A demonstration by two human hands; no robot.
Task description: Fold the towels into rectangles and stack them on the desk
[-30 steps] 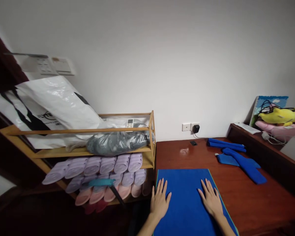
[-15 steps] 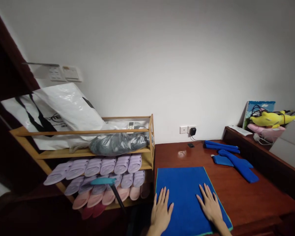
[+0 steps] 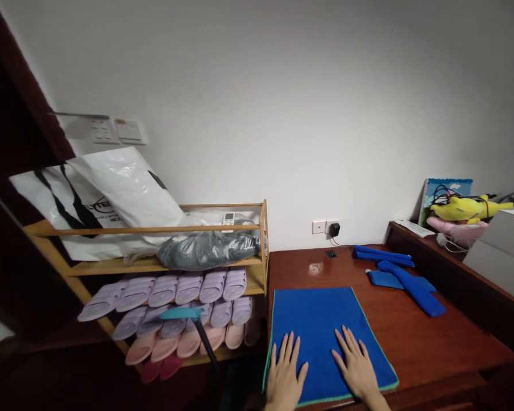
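A blue cloth (image 3: 314, 319) with green edging lies spread flat on the reddish-brown wooden table (image 3: 295, 268). On its left part rests my left hand (image 3: 285, 371), palm down with the fingers spread. My right hand (image 3: 355, 363) lies flat on the cloth's right part, fingers apart too. Neither hand grips anything. Farther back on the right are folded blue cloths: one long strip (image 3: 411, 288) crosses over another piece, and a folded bundle (image 3: 383, 256) sits behind them near the wall.
Left of the table stands a wooden shoe rack (image 3: 263, 245) with several purple slippers (image 3: 214, 285) and pink ones. A white bag (image 3: 124, 188) is on its top. A black plug (image 3: 334, 229) is in the wall socket. A yellow plush toy (image 3: 462, 209) lies on the raised ledge at right.
Both hands have slid slightly toward me and closer together, staying flat on the cloth. The cloth's near edge shows more now. The view has shifted a little.
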